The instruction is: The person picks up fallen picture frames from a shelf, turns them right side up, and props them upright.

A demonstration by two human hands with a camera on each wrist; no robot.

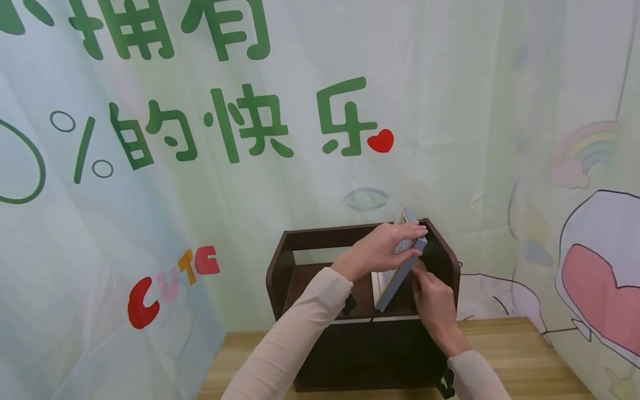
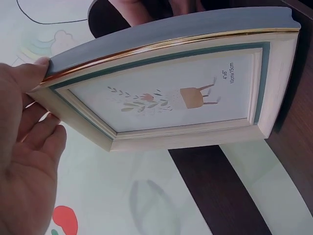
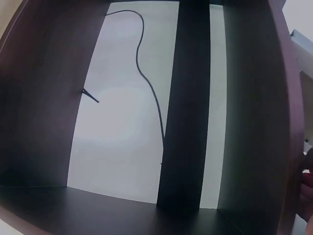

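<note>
A picture frame [image 1: 400, 278], blue on its side and cream with gold and green lines in front, leans at a tilt on the top deck of a dark brown desk shelf [image 1: 360, 355]. In the left wrist view the frame [image 2: 195, 78] shows a print of a potted plant. My left hand [image 1: 382, 250] holds its upper end, with fingers and thumb at the edge. Behind the frame is my right hand [image 1: 435, 303], fingers bent toward its back; the frame hides the fingertips in the left wrist view. What they touch I cannot tell.
The shelf stands on a wooden table [image 1: 520, 350], with a printed curtain [image 1: 450, 111] behind. Raised side panels [image 1: 445, 250] flank the deck. Seen from the right wrist, the shelf's lower compartment has a dark crossbar [image 3: 188, 107] across its back.
</note>
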